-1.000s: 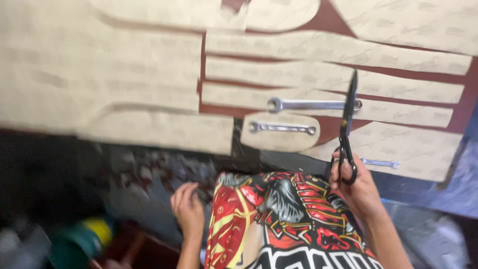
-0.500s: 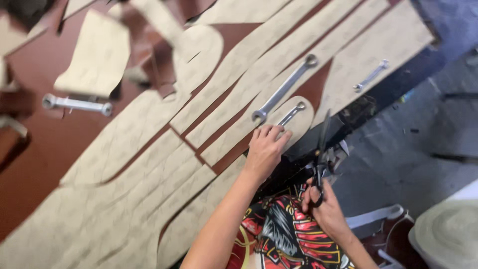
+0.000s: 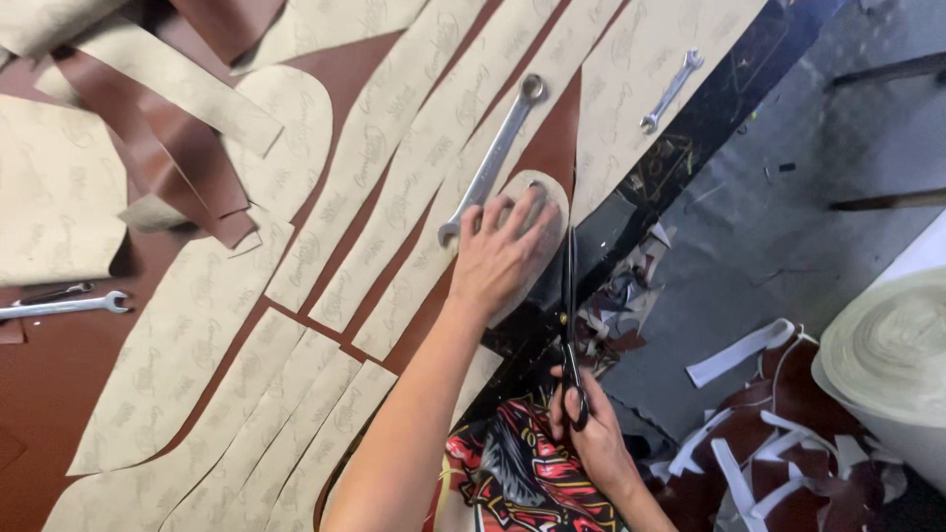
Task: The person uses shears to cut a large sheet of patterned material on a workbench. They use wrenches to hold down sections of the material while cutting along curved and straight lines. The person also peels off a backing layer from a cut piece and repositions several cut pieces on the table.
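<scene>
While the left hand (image 3: 498,258) lies flat with fingers spread on a small rounded paper pattern (image 3: 550,197) at the table edge, covering most of it and a small wrench, the right hand (image 3: 589,435) grips black scissors (image 3: 571,325), blades closed, pointing up beside it. A long wrench (image 3: 490,160) lies just left.

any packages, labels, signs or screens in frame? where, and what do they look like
No packages, labels, signs or screens.
Nearest thing: faint repeated printed marks on the tan paper patterns laid over the brown leather sheet.
Left hand presses a small rounded pattern piece; right hand holds black scissors.
</scene>
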